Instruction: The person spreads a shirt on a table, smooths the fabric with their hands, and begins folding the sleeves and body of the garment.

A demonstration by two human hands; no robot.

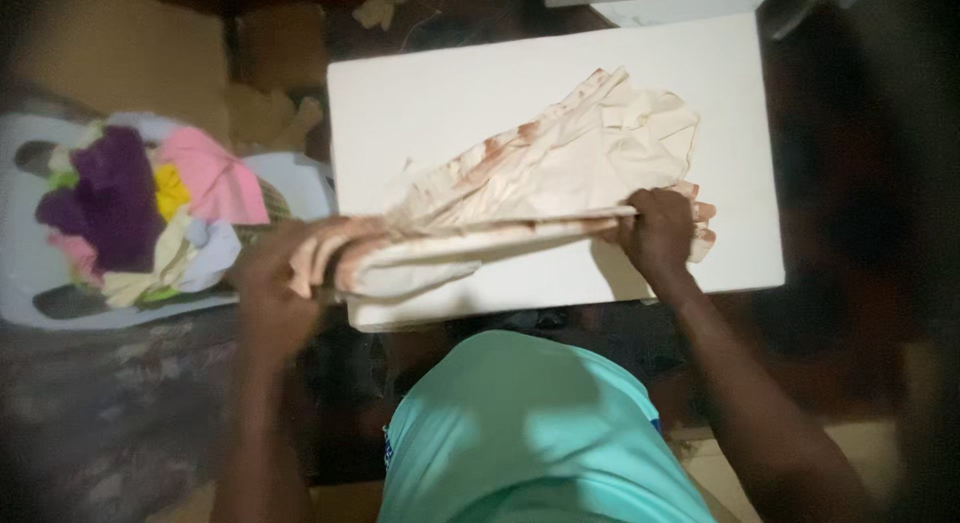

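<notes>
Fingers [640, 211] of both hands around cloth [540, 173]

Dim room; light falls brightest on white table [420, 103] ahead of me. Around table, corners sink into dark vignette. My left hand [275, 283] at table's left edge motion-blurred. My right hand [655, 228] casts soft shadow on table.

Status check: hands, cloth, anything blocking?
Left hand grips the cream cloth at the left table edge; right hand pinches its fold. Cloth stretched flat across the white table. Nothing on the cloth; basket of clothes off left.
</notes>
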